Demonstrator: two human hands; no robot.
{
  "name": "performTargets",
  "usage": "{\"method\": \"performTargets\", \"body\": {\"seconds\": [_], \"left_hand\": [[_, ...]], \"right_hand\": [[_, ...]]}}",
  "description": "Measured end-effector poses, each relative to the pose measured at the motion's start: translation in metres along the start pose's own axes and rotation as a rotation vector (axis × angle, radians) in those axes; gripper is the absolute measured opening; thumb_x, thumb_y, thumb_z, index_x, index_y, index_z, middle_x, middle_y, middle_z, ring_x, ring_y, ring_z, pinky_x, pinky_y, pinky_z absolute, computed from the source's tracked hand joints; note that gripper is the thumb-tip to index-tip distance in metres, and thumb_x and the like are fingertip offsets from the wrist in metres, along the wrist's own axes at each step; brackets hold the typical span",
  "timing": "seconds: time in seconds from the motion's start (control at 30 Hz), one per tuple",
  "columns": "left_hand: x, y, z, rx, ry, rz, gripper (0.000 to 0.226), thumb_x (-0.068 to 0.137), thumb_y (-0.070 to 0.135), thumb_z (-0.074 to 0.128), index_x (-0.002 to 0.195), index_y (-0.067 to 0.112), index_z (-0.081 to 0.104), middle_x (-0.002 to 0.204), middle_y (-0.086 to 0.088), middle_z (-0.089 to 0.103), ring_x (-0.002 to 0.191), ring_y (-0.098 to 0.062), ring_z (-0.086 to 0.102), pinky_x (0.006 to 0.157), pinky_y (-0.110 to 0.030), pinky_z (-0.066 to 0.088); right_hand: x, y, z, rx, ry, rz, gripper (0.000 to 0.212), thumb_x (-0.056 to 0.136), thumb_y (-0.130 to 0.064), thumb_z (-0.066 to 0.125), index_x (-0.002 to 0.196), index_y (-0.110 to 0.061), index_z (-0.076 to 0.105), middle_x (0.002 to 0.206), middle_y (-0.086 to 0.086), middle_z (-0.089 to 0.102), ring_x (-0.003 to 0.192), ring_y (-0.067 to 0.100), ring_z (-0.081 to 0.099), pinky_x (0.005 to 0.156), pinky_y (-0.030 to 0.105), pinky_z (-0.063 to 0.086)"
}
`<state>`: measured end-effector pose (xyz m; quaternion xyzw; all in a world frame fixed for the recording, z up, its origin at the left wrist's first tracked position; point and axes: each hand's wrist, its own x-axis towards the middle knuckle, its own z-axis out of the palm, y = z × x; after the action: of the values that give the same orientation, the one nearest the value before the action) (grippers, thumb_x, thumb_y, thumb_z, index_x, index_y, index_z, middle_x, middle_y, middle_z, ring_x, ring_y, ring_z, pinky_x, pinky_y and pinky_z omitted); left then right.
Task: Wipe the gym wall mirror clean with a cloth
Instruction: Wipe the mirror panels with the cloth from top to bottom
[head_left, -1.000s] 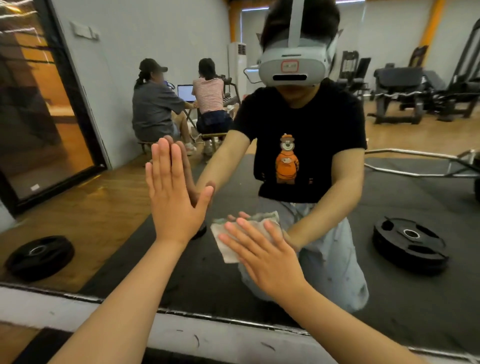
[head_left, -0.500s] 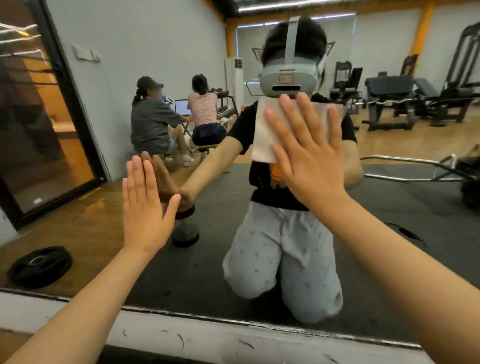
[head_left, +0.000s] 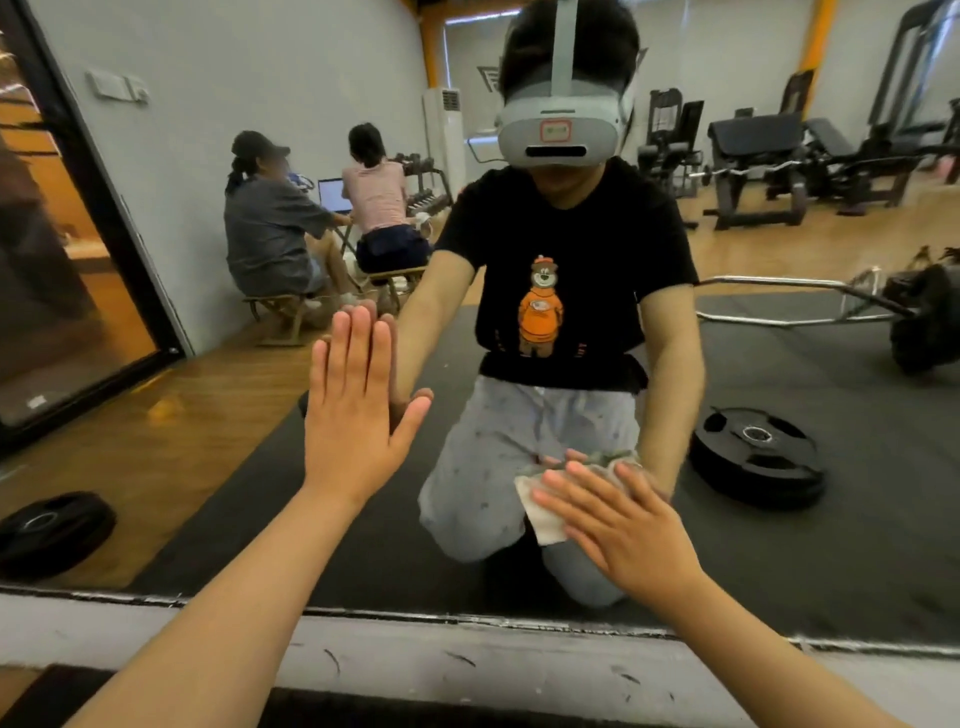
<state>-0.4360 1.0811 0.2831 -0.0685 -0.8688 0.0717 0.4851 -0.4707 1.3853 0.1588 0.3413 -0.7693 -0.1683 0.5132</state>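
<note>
Most of the cloth (head_left: 540, 515) is hidden under the right hand (head_left: 623, 525); only a pale lower-left corner and a crumpled upper edge show past the fingers. The right hand lies flat on it, fingers straight and slightly spread, pressing the cloth against the lower middle of the mirror (head_left: 208, 467). The left hand (head_left: 358, 410) is up and to the left, flat against the glass, fingers straight and together, thumb out, holding nothing; its palm faces the glass and cannot be seen. Both forearms are cut off by the bottom edge of the view. The mirror runs out of view at the top and both sides; only its bottom edge (head_left: 467, 621) shows, dark and chipped, above a white scuffed strip of wall (head_left: 415, 660). In the reflection: the person kneeling on a black floor mat (head_left: 831, 545), a wooden floor (head_left: 171, 431), a weight plate (head_left: 758, 457) at the right and another (head_left: 49, 527) at the lower left, a metal bar (head_left: 805, 306) lying on the floor, dark gym machines (head_left: 753, 156) at the back, and two seated people (head_left: 270, 228) facing a laptop (head_left: 332, 195). Fine dirt or streaks on the glass are too small to make out.
</note>
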Motion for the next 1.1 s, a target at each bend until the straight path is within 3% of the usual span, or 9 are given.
{"method": "performTargets", "body": {"seconds": [0.07, 0.3, 0.43, 0.57, 0.7, 0.93, 1.1], "left_hand": [[0.0, 0.001, 0.002, -0.008, 0.018, -0.001, 0.081, 0.101, 0.055, 0.025, 0.154, 0.012, -0.019, 0.162, -0.004, -0.027, 0.151, -0.025, -0.015, 0.124, -0.043, -0.003], [-0.001, 0.001, 0.005, 0.007, 0.011, -0.015, 0.08, 0.101, 0.057, 0.02, 0.156, 0.009, -0.014, 0.164, -0.009, -0.019, 0.152, -0.029, -0.009, 0.124, -0.045, -0.002], [0.0, 0.002, 0.006, -0.005, 0.032, -0.014, 0.082, 0.1, 0.055, 0.026, 0.156, 0.01, -0.014, 0.164, -0.007, -0.021, 0.152, -0.027, -0.011, 0.124, -0.044, -0.003], [0.0, 0.002, 0.008, -0.018, 0.062, -0.012, 0.081, 0.1, 0.056, 0.023, 0.155, 0.012, -0.017, 0.163, -0.004, -0.024, 0.152, -0.024, -0.015, 0.124, -0.043, -0.004], [0.0, 0.001, 0.01, -0.018, 0.074, 0.001, 0.079, 0.101, 0.056, 0.021, 0.154, 0.013, -0.019, 0.162, -0.002, -0.028, 0.151, -0.023, -0.018, 0.124, -0.042, -0.006], [0.0, -0.001, 0.014, -0.033, 0.103, 0.014, 0.08, 0.101, 0.054, 0.026, 0.155, 0.012, -0.016, 0.161, 0.0, -0.028, 0.151, -0.023, -0.019, 0.123, -0.044, -0.006], [0.001, 0.0, 0.014, -0.036, 0.107, 0.004, 0.079, 0.101, 0.054, 0.024, 0.154, 0.013, -0.018, 0.16, 0.001, -0.03, 0.15, -0.022, -0.02, 0.123, -0.046, -0.004]], "right_hand": [[0.002, 0.016, -0.004, 0.018, 0.01, 0.028, 0.06, 0.1, -0.036, 0.039, 0.157, -0.03, 0.02, 0.167, -0.008, 0.005, 0.153, 0.011, 0.006, 0.124, 0.037, 0.001], [0.094, 0.126, -0.057, 0.149, 0.221, 0.456, 0.052, 0.107, -0.038, 0.029, 0.157, -0.024, 0.019, 0.163, -0.001, 0.009, 0.152, 0.017, 0.002, 0.122, 0.042, -0.008], [0.125, 0.166, -0.077, 0.043, 0.263, 0.559, 0.053, 0.107, -0.036, 0.029, 0.158, -0.021, 0.022, 0.163, 0.009, 0.02, 0.151, 0.03, 0.016, 0.12, 0.052, 0.002], [0.105, 0.145, -0.066, 0.078, 0.284, 0.589, 0.054, 0.106, -0.036, 0.029, 0.157, -0.02, 0.022, 0.163, 0.008, 0.017, 0.152, 0.026, 0.01, 0.121, 0.051, -0.001], [0.041, 0.104, -0.033, 0.071, 0.234, 0.524, 0.058, 0.106, -0.039, 0.027, 0.159, -0.025, 0.01, 0.166, -0.003, -0.006, 0.153, 0.02, -0.005, 0.122, 0.048, -0.006], [-0.05, 0.057, 0.004, 0.049, 0.136, 0.466, 0.056, 0.106, -0.041, 0.027, 0.159, -0.029, 0.011, 0.167, -0.003, -0.002, 0.154, 0.02, -0.003, 0.123, 0.045, -0.007], [-0.063, 0.045, 0.007, 0.081, 0.124, 0.5, 0.056, 0.107, -0.041, 0.025, 0.159, -0.029, 0.009, 0.167, -0.003, -0.003, 0.153, 0.019, -0.004, 0.122, 0.046, -0.008]]}}
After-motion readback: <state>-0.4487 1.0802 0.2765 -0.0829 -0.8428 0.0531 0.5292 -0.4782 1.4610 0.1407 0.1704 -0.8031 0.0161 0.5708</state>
